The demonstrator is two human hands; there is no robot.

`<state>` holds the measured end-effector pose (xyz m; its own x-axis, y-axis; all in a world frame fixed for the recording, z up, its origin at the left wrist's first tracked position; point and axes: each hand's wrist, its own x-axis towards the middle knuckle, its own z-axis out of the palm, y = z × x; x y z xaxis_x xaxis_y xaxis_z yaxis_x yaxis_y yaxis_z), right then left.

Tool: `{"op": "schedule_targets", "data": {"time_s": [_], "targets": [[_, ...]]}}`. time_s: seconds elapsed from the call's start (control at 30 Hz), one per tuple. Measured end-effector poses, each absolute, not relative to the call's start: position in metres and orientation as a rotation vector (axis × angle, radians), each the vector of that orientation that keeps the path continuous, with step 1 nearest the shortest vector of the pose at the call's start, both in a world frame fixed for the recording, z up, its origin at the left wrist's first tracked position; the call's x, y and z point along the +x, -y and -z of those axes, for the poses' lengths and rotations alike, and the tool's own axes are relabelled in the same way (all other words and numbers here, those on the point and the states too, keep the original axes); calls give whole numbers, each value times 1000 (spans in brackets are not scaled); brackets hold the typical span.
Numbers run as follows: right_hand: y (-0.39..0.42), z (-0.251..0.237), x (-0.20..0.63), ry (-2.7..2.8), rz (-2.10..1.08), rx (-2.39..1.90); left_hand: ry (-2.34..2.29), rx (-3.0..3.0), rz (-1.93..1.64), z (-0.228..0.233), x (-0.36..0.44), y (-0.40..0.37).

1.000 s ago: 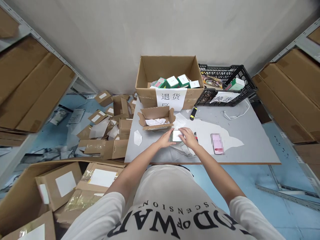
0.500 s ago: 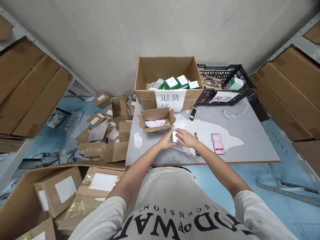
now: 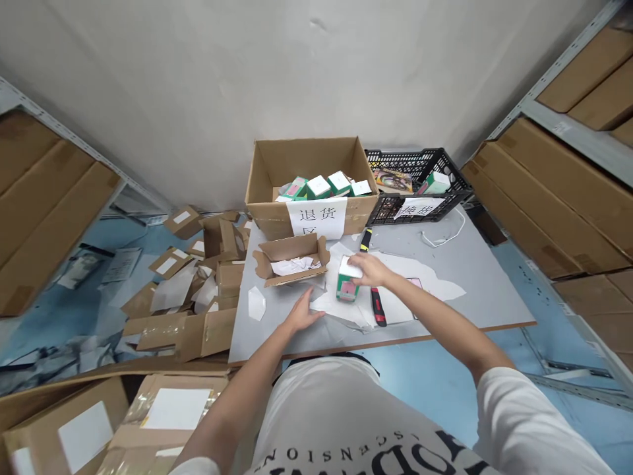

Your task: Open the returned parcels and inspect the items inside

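A small green and white box [image 3: 348,280] with a pink panel is gripped at its upper right by my right hand [image 3: 370,270], over white paper on the grey table [image 3: 291,340]. My left hand [image 3: 302,313] lies low over the table to the left of it, fingers spread and holding nothing. Just beyond my left hand sits an open cardboard box [image 3: 270,249] with crumpled white paper [image 3: 295,265] inside. A red and black utility knife [image 3: 378,307] lies right of the green box. My right forearm partly covers a phone [image 3: 414,282].
At the back stand a large carton [image 3: 267,211] holding several green boxes and a black crate [image 3: 378,212]. A yellow and black knife [image 3: 366,239] lies before them. Opened cartons [image 3: 163,330] litter the floor at left. Shelves with boxes [image 3: 539,191] flank the table.
My hands have parted: the left moved left, off the small box. The box, covered by both hands before, now shows its green and pink side in my right hand. The view has shifted.
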<state>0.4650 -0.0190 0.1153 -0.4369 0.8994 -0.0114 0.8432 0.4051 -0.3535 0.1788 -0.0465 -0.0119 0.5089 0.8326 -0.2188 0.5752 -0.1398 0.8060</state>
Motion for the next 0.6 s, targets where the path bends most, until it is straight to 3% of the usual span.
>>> {"op": "schedule_targets", "data": {"time_s": [0.37,0.6], "targets": [[-28,-270,704,1399,206,-2299,-1482,1628,-267,55,148,82],[-59,-301,813,956,441,-2341,-1593,1661,-304,64,158,82]]}}
